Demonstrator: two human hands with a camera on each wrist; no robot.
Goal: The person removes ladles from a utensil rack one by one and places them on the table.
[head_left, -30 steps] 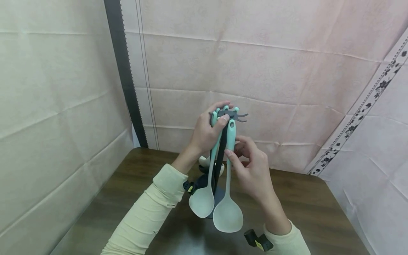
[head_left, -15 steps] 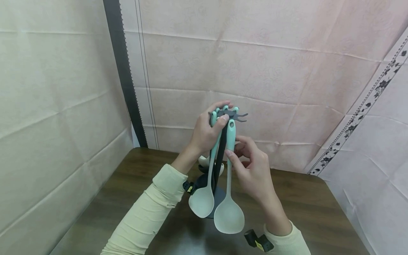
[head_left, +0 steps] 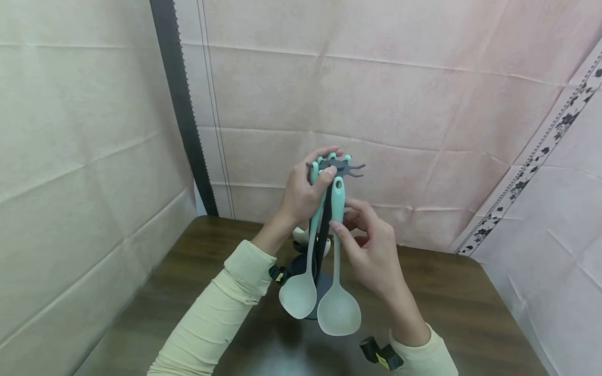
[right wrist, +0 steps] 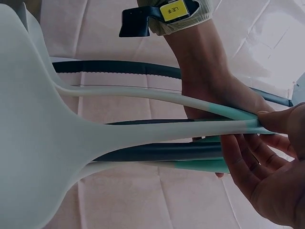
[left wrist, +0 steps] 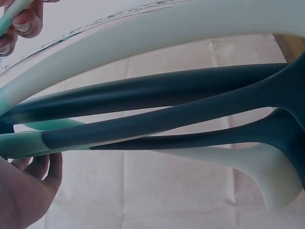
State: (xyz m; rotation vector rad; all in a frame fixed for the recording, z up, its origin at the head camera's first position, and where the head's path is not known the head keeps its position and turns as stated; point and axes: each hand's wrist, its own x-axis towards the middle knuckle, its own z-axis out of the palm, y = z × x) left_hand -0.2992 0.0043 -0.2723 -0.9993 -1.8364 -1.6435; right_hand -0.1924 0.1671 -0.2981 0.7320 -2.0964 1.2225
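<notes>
My right hand (head_left: 373, 245) pinches a large cooking spoon (head_left: 338, 310) by its mint-green handle, thumb in front and fingers behind. The spoon's pale bowl hangs downward, and the handle's holed end is just below the hooks of a dark grey rotary utensil rack (head_left: 354, 171). My left hand (head_left: 305, 190) grips the top of this rack, thumb laid over its hub. Another pale spoon (head_left: 298, 296) hangs at the rack's near left side. Behind it are dark-headed utensils (left wrist: 167, 114) and a further pale one (left wrist: 271, 176), their heads partly hidden.
The rack's grey base (head_left: 322, 290) stands on a brown wooden table (head_left: 447, 313), mostly behind the spoons. Pale cloth walls (head_left: 376, 94) enclose the back and both sides. A black wrist camera (head_left: 381, 355) sits at the right cuff.
The cooking spoon's holed end has shifted slightly left toward the rack, and its bowl has risen a little. The left hand keeps its grip on the rack top.
</notes>
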